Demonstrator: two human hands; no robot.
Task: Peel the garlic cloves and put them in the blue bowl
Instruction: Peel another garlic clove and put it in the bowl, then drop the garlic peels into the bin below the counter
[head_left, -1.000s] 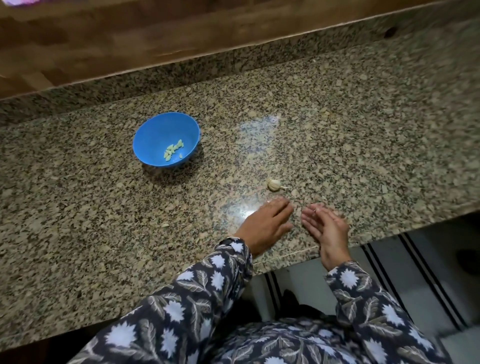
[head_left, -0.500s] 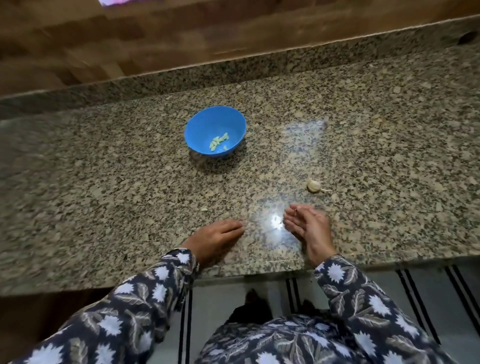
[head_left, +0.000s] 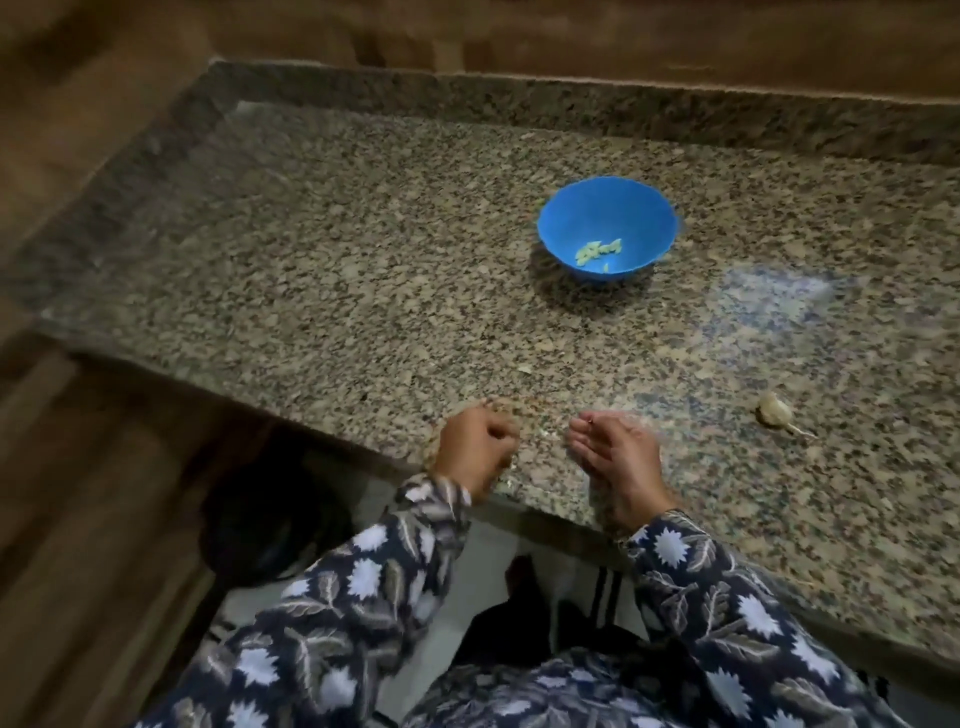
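Since half a second ago the view is swinging left over the granite counter (head_left: 363, 291), with the blue bowl (head_left: 571, 218) sitting well beyond the hands. Left hand (head_left: 475, 452) is curling at the counter edge where it was lying flat, and blur is hiding any contents; right hand (head_left: 618, 457) is resting loosely cupped, holding nothing. Garlic bulb (head_left: 774, 410) is lying right of both hands, untouched; peeled cloves (head_left: 597, 252) are lying in the bowl.

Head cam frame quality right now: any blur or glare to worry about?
Head view: dim, warm light; the left hand and right hand both smear with motion blur; a pale glare patch sits on the countertop right of the blue bowl; the bowl's soft shadow falls toward its lower left.
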